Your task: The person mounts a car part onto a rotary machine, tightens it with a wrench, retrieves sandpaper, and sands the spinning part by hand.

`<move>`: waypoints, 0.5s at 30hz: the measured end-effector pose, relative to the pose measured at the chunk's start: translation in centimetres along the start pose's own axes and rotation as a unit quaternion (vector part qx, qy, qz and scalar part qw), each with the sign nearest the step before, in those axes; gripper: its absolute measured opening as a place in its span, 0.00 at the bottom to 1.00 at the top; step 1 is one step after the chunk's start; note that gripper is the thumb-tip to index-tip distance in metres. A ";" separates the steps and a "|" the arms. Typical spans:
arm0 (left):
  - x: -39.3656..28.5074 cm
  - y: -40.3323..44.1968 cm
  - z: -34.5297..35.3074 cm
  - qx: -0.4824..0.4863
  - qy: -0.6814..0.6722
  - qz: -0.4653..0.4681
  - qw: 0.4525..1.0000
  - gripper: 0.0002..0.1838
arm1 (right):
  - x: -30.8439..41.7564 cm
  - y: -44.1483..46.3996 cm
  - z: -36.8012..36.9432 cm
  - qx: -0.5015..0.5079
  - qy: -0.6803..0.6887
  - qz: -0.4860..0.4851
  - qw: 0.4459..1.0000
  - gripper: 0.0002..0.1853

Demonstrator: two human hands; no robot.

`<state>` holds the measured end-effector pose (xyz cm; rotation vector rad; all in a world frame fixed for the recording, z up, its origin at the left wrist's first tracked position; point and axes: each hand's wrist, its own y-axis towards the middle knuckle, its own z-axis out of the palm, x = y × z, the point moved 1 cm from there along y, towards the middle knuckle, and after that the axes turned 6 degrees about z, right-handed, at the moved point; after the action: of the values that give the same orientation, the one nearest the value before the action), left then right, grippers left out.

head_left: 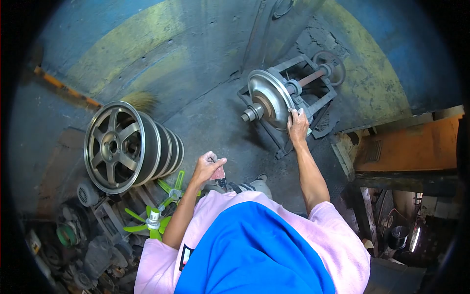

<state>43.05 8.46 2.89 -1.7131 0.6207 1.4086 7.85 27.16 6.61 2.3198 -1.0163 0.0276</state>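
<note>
A shiny round metal disc [259, 90], dished like a wheel part, is mounted on a shaft in a metal stand [298, 66]. My right hand [297, 126] reaches forward with its fingers curled on the disc's lower right edge. Something pale shows beside that hand, too small to name. Nearer my body, my left hand [208, 167] is closed, thumb pointing right. A small reddish piece [219, 173], which looks like sandpaper, hangs from its fingers; its upper part is hidden by the hand.
Several alloy wheels [115, 147] lie in a row at left. Green fan blades [154, 220] and piled metal parts [98, 255] are below them. A handwheel [338, 68] sits at the stand's far end. An orange panel [409, 142] borders the right side; a curved wall [196, 44] stands ahead.
</note>
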 end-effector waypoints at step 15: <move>-0.3 -0.3 0.5 0.007 0.039 -0.010 0.999 0.21 | 0.0 0.3 0.2 0.012 0.014 -0.001 1.000 0.16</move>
<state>42.89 8.99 3.23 -1.7639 0.6524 1.3257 7.55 26.89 6.61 2.3359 -1.0066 0.0713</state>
